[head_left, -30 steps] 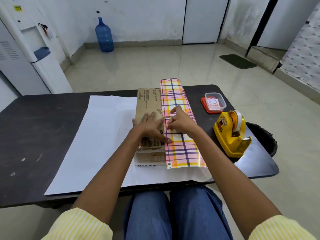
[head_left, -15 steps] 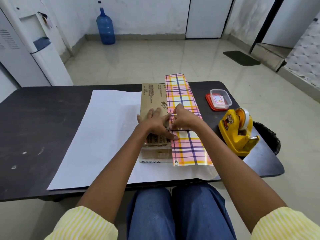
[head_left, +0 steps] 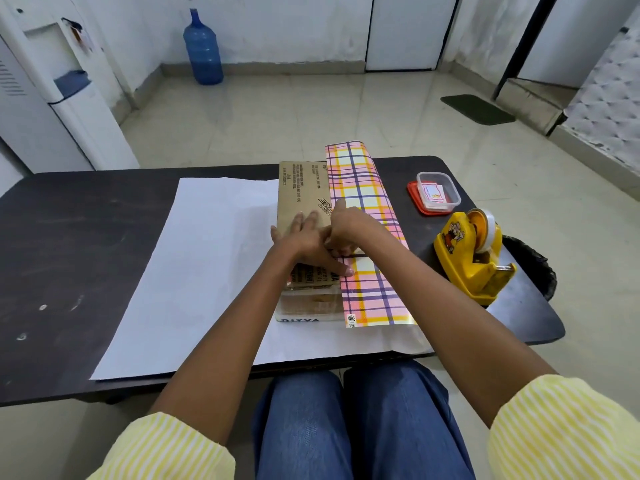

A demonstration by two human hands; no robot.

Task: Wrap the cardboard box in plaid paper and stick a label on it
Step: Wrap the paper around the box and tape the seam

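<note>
L hand is lying flat on top of the brown rectangular cardboard box, fingers straight and spread. Its thumb is pressing on the edge of the pink, yellow and purple plaid wrapping paper. R hand is sitting on the box top too, touching the L hand. Its knuckles are bent and its fingertips are curling down on the same paper edge, w/ the index finger pointing toward the box's far end; can't tell if it's pinching anything. Plaid paper is coming up over the box's right side and covering the right part of its top; the left part and near end are showing bare. Box is sitting on a big white sheet that's spreading left of the box over the dark table. Well right of the box a yellow plastic tape dispenser is standing, and farther back a clear plastic tub on a red lid, small card inside.
</note>
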